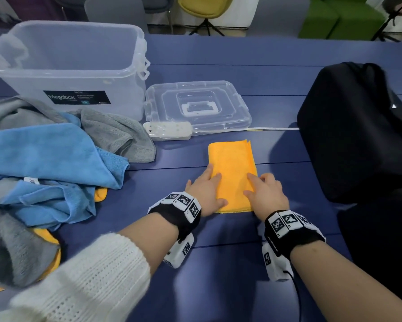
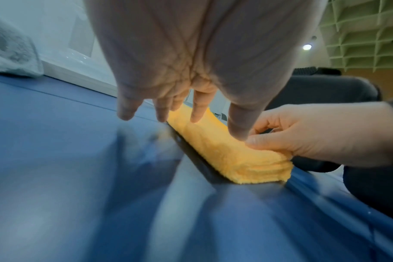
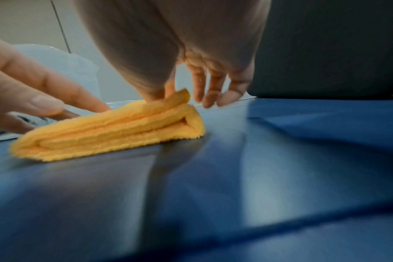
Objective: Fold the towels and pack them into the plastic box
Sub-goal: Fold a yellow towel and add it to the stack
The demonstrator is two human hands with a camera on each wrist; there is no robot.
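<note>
An orange towel [image 1: 233, 168], folded into a narrow thick rectangle, lies on the blue table in front of me. My left hand [image 1: 207, 190] rests with straight fingers on its left near edge; the left wrist view shows those fingertips [image 2: 196, 117] touching the towel [image 2: 224, 152]. My right hand [image 1: 266, 191] is at the right near edge. In the right wrist view its thumb and forefinger pinch a raised layer of the towel [image 3: 115, 131]. The clear plastic box [image 1: 65, 66] stands open and empty at the back left.
A loose pile of blue towels [image 1: 44, 156] and grey towels [image 1: 118, 133] covers the left of the table. The box lid [image 1: 195, 105] and a white power strip [image 1: 167, 131] lie beyond the orange towel. A black bag [image 1: 358, 126] stands at the right.
</note>
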